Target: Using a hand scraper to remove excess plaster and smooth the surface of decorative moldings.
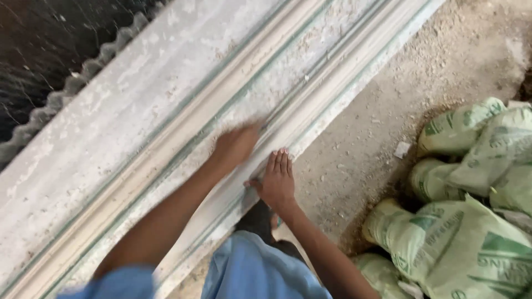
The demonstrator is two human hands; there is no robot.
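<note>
Nearest the camera, a blue garment [252, 274] covers the person's body and the left upper arm, and both bare forearms reach forward from it.

The right hand [277, 180] lies flat, palm down, on the near edge of a long pale plaster moulding [183, 111] that runs diagonally from lower left to upper right. Its fingers are straight and pressed together, with the thumb spread out to the left; it grips nothing and only rests on the surface.

Just to the left of it and slightly farther forward, the left hand [238, 145] sits on one of the moulding's shallow grooves. This hand is blurred, so I cannot tell whether its fingers are curled or spread, or whether it holds anything. White dust lies on the moulding just beyond it.

To the right of the right hand, below the moulding's edge, is a dusty floor [410, 72] strewn with grit and small scraps. Farther right, well apart from the hand, green printed sacks [471, 182] are stacked in a pile.

Beyond the left hand, past the far flat face of the moulding, a corrugated sheet edge [72, 83] shows against a dark surface.
</note>
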